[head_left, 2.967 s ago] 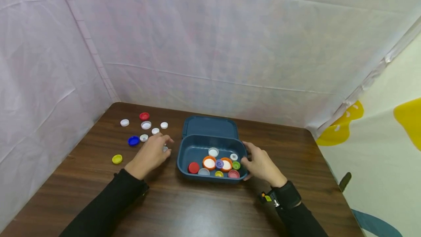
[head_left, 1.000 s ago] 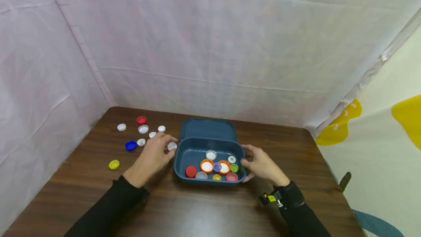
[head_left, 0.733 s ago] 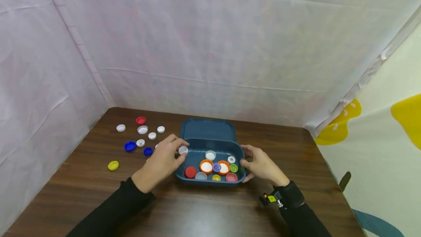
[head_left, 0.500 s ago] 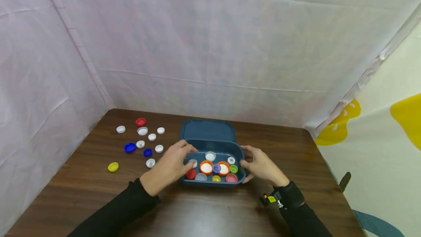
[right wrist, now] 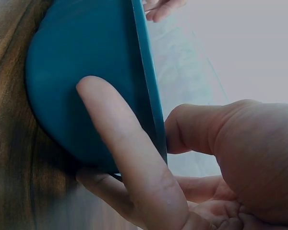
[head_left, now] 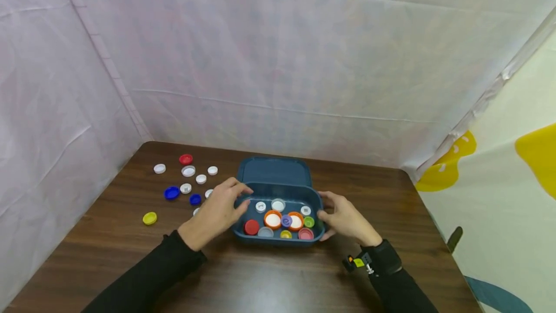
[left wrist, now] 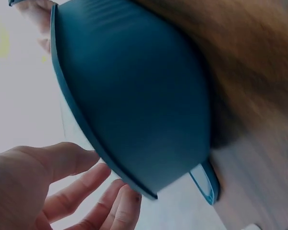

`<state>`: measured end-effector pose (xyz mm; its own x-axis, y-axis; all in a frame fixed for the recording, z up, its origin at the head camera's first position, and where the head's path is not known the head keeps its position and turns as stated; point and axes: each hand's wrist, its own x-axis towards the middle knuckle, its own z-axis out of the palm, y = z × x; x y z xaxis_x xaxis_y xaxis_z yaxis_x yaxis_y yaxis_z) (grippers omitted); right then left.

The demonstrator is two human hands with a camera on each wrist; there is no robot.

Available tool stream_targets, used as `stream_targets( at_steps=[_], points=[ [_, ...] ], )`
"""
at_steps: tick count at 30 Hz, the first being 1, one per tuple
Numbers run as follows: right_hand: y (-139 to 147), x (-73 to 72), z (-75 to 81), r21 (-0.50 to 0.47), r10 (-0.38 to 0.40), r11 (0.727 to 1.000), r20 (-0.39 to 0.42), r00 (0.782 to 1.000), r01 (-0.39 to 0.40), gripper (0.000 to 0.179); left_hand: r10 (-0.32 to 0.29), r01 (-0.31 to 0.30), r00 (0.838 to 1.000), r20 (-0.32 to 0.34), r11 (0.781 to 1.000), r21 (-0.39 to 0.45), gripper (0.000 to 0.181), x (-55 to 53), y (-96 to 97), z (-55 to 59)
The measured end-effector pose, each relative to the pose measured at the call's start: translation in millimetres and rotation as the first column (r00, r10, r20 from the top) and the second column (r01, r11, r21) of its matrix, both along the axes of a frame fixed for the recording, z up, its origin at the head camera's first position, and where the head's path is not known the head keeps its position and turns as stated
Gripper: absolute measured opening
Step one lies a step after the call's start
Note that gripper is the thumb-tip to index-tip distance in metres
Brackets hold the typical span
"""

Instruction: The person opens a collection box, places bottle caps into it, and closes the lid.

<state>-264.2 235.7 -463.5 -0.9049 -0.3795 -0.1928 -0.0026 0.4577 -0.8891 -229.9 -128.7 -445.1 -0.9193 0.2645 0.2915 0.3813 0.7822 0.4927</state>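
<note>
A blue-grey plastic box (head_left: 278,242) sits mid-table, holding several bottle caps: a red cap (head_left: 251,227), orange-rimmed ones, a purple cap (head_left: 286,220), a green cap (head_left: 309,221) and others. My left hand (head_left: 219,214) is over the box's left rim, thumb and fingers apart, with nothing between them. Just right of its fingertips, a small white cap (head_left: 260,206) lies on the box floor. My right hand (head_left: 347,219) holds the box's right end. In the right wrist view, its thumb is over the rim and its fingers (right wrist: 120,129) lie along the outer wall.
Left of the box, loose caps lie on the brown table (head_left: 269,279): a yellow cap (head_left: 149,218), a blue cap (head_left: 171,193), a red cap (head_left: 186,159) and several white ones. A blue-grey lid (head_left: 274,170) lies behind the box. White cloth (head_left: 278,62) hangs behind the table.
My left hand brought a white cap from the table into the box and let go of it, then drew back left to the rim. My right hand stays on the box.
</note>
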Motion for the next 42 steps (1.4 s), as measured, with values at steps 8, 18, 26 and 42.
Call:
stream_targets(
  at_steps=[8, 18, 26, 42],
  points=[
    [0.0, 1.4, 0.6, 0.001, -0.010, 1.000, 0.000, 1.000, 0.010, 0.068, 0.081, -0.081, 0.997, -0.007, 0.997, -0.004, 0.024, -9.2, -24.3, 0.7],
    [-0.9, 2.3, 0.0, 0.010, -0.021, 1.000, -0.002, 1.000, 0.021, 0.066, 0.181, -0.181, 0.983, 0.011, 0.983, -0.037, 0.028, -13.8, -73.6, -19.1],
    [-0.5, 1.4, -0.8, 0.017, -0.023, 1.000, -0.007, 1.000, 0.023, 0.065, 0.268, -0.265, 0.962, 0.051, 0.962, -0.059, 0.041, -15.1, -121.0, -22.0],
    [0.1, 0.5, -2.5, -0.001, -0.017, 1.000, -0.003, 1.000, 0.017, 0.065, 0.325, -0.299, 0.934, 0.149, 0.939, -0.171, 0.049, -18.8, -156.8, -29.3]
  ],
)
